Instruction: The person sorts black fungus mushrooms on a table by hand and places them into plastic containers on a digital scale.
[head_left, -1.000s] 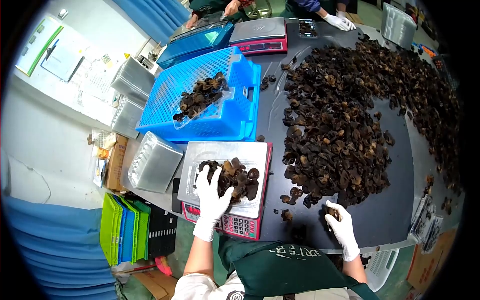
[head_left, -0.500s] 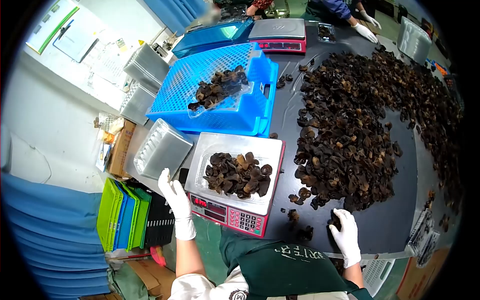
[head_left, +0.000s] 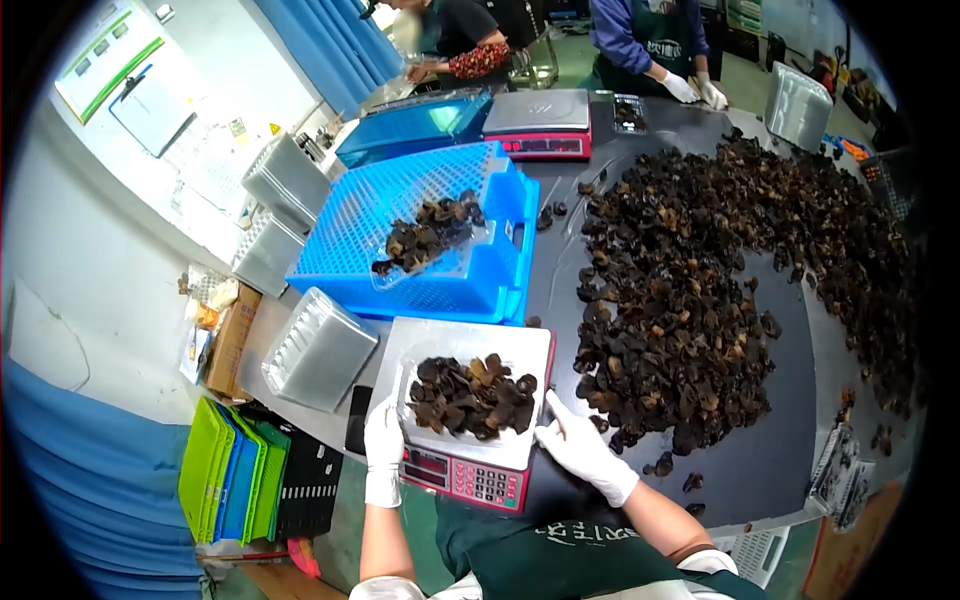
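Observation:
On the platform of a red-and-white digital scale sits a clear plastic tray filled with dark wood ear mushrooms. My white-gloved left hand is at the scale's left edge, fingers pointing up beside the tray and covering part of the display. At the right edge of the scale is my gloved right hand, its thumb and forefinger apart and nothing visible in it. Whether either hand touches the tray I cannot tell. A large heap of wood ears spreads over the dark table to the right.
Behind the scale, a second filled tray rests on an upturned blue crate. Stacked clear trays stand to the left. Another scale is farther back. Two people work at the far side, one with white gloves.
My right hand has left the loose mushrooms at the table's front edge and moved left to the scale. My left hand has come in to the scale's left side. The view has tilted up.

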